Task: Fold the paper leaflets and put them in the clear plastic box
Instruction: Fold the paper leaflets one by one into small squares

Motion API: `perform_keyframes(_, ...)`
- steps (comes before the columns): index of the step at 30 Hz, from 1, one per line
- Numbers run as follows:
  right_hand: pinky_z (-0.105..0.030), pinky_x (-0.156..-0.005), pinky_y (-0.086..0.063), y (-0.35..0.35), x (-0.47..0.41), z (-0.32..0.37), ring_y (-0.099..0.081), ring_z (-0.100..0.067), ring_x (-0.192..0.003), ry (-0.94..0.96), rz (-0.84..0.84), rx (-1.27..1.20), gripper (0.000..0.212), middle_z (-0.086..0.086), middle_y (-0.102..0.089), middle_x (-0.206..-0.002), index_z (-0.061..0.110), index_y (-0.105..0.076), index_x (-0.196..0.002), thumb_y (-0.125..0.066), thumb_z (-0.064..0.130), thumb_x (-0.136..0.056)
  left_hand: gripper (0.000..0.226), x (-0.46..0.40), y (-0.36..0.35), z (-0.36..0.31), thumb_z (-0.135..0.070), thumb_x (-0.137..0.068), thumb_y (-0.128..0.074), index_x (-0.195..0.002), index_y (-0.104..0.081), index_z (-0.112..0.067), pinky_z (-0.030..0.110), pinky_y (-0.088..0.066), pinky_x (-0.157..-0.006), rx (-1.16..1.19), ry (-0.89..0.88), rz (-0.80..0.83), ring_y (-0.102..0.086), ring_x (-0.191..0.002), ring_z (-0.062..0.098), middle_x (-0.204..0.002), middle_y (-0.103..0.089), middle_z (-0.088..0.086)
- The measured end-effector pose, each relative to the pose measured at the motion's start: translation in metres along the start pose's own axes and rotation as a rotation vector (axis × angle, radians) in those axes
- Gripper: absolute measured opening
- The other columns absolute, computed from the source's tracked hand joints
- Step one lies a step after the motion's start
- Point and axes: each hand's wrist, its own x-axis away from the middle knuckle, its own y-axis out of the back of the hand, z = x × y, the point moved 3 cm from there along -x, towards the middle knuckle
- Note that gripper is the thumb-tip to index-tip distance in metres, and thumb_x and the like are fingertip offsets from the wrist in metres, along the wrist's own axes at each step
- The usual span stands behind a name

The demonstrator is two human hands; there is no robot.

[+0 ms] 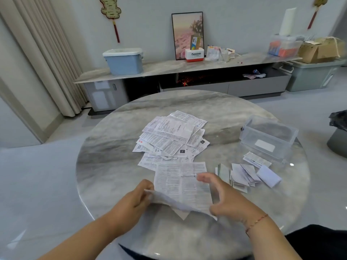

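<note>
Nearest, pinching the near edge of a printed leaflet (181,182) with left hand (138,198) and right hand (224,198), lifting it off the round worktop (105,147). Beyond, unfolded leaflets (171,136) heaped; folded leaflets (246,174) beside the clear plastic box (268,136). Risk, probably: crooked crease, or a tear, from uneven pulling.

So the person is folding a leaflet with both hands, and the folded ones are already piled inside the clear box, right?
Not quite. In the head view the clear plastic box holds no leaflets; the folded leaflets lie on the table in front of it. The rest is right: left hand and right hand hold a leaflet.
</note>
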Motion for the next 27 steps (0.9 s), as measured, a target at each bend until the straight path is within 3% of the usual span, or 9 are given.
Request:
perform_keyframes(3, -0.019, -0.088, -0.046, 0.002, 0.001, -0.011, -0.057, -0.009, -0.113, -0.028, 0.039, -0.340, 0.054, 0.005, -0.066, -0.114, 0.019, -0.059, -0.111, -0.064, 0.009, -0.058, 0.025, 0.013, 0.001, 0.001, -0.014, -0.098, -0.043, -0.087, -0.041, -0.037, 0.039, -0.044, -0.067, 0.076, 0.022, -0.118, -0.044, -0.065, 0.011, -0.067, -0.048, -0.009)
perform_keyframes(5, -0.021, -0.077, -0.047, 0.003, 0.004, -0.009, -0.063, -0.017, -0.096, -0.059, -0.016, -0.602, 0.049, -0.005, -0.072, -0.101, 0.009, -0.065, -0.104, -0.070, 0.031, -0.061, 0.020, 0.015, -0.001, -0.003, -0.019, -0.098, -0.043, -0.087, -0.039, -0.035, 0.036, -0.043, -0.063, 0.073, 0.047, -0.227, -0.045, -0.060, 0.011, -0.062, -0.050, -0.006)
perform_keyframes(8, -0.024, -0.067, -0.043, 0.000, 0.010, 0.000, -0.063, -0.012, -0.080, -0.073, 0.001, -0.559, 0.081, -0.006, -0.072, -0.095, 0.010, -0.066, -0.106, -0.071, 0.071, -0.053, 0.013, 0.012, -0.006, -0.009, -0.024, -0.099, -0.042, -0.088, -0.037, -0.030, 0.035, -0.043, -0.059, 0.002, 0.087, -0.350, -0.050, -0.055, 0.014, -0.063, -0.057, -0.001)
perform_keyframes(11, -0.014, -0.061, -0.045, -0.004, 0.016, 0.008, -0.064, 0.000, -0.068, -0.126, -0.014, -0.251, 0.060, 0.008, -0.072, -0.077, 0.010, -0.060, -0.106, -0.080, 0.046, -0.062, 0.003, 0.002, -0.011, -0.017, -0.028, -0.098, -0.042, -0.097, -0.039, -0.027, 0.033, -0.046, -0.060, 0.005, 0.132, -0.373, -0.058, -0.064, 0.011, -0.074, -0.064, -0.002)
perform_keyframes(15, -0.020, -0.064, -0.049, -0.008, 0.011, -0.001, -0.062, -0.002, -0.063, -0.260, -0.283, 0.173, 0.016, 0.009, -0.066, -0.066, 0.018, -0.060, -0.090, -0.072, 0.017, -0.079, 0.040, 0.002, -0.014, -0.025, -0.019, -0.090, -0.060, -0.126, -0.046, -0.010, 0.029, -0.042, -0.093, -0.174, 0.067, -0.542, -0.053, -0.109, 0.021, -0.118, -0.055, 0.003)
perform_keyframes(19, -0.032, -0.070, -0.055, -0.018, 0.008, -0.004, -0.066, -0.015, -0.073, -0.381, -0.371, 0.170, 0.011, 0.002, -0.070, -0.077, 0.016, -0.062, -0.083, -0.070, 0.015, -0.076, 0.041, 0.012, -0.040, -0.042, -0.030, -0.079, -0.061, -0.118, -0.054, -0.017, 0.024, -0.046, -0.087, -0.459, -0.206, -0.306, -0.056, -0.105, 0.017, -0.114, -0.058, -0.004)
perform_keyframes(22, -0.035, -0.055, -0.056, -0.033, 0.016, 0.007, -0.067, -0.024, -0.061, -0.430, -0.380, -0.096, 0.011, -0.008, -0.069, -0.074, 0.011, -0.059, -0.082, -0.067, 0.004, -0.079, 0.046, 0.018, -0.062, -0.047, -0.047, -0.060, -0.048, -0.101, -0.057, -0.025, 0.025, -0.051, -0.059, -0.624, -0.265, -0.182, -0.059, -0.077, 0.011, -0.090, -0.060, -0.011)
perform_keyframes(25, -0.027, -0.042, -0.047, -0.049, 0.026, 0.024, -0.058, -0.020, -0.047, -0.484, -0.253, -0.368, 0.023, -0.012, -0.066, -0.070, 0.010, -0.052, -0.099, -0.066, 0.004, -0.081, 0.025, 0.018, -0.071, -0.047, -0.031, -0.045, -0.064, -0.067, -0.057, -0.024, 0.024, -0.033, -0.040, -0.751, -0.271, -0.117, -0.052, -0.053, 0.015, -0.062, -0.053, -0.008)
perform_keyframes(27, -0.022, -0.049, -0.042, -0.040, 0.031, 0.034, -0.057, -0.015, -0.061, -0.465, -0.228, -0.251, 0.051, -0.006, -0.061, -0.084, 0.016, -0.042, -0.111, -0.076, 0.024, -0.074, 0.039, 0.017, -0.072, -0.037, -0.018, -0.027, -0.077, -0.056, -0.052, -0.023, 0.022, -0.021, -0.038, -0.775, -0.242, -0.095, -0.049, -0.044, 0.014, -0.053, -0.049, -0.008)
